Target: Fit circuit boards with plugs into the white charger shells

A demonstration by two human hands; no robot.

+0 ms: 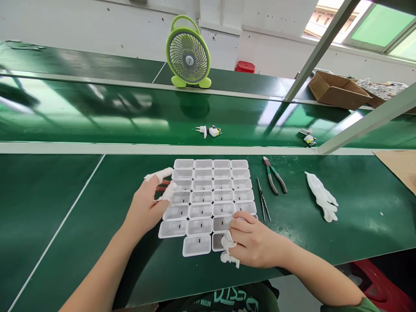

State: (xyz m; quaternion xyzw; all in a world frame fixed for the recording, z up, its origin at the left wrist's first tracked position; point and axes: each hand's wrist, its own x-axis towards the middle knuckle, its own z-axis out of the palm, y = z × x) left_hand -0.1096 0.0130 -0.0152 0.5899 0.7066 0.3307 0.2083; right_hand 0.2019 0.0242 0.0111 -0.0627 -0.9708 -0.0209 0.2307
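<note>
Several small white plastic trays [199,245] stand edge to edge in rows on the green table, many with a tiny dark piece inside. My left hand [150,200] is at the left edge of the rows, white coverings on its thumb and index finger. Those fingers are apart, with the tips at the outer trays. Over the lower right corner, my right hand [251,240] has its fingers curled in, with crumpled white coverings on the fingertips. It hides some trays, and whatever it may pinch cannot be made out. Tweezers [263,200] and green-handled cutting pliers [274,174] lie right of the trays.
A white glove [321,196] lies at the right, near a cardboard sheet [399,169]. Behind the pale ledge are a white plug with a small circuit board [212,131] and another board [308,139]. A green fan [189,54] and cardboard box [339,91] stand farther back.
</note>
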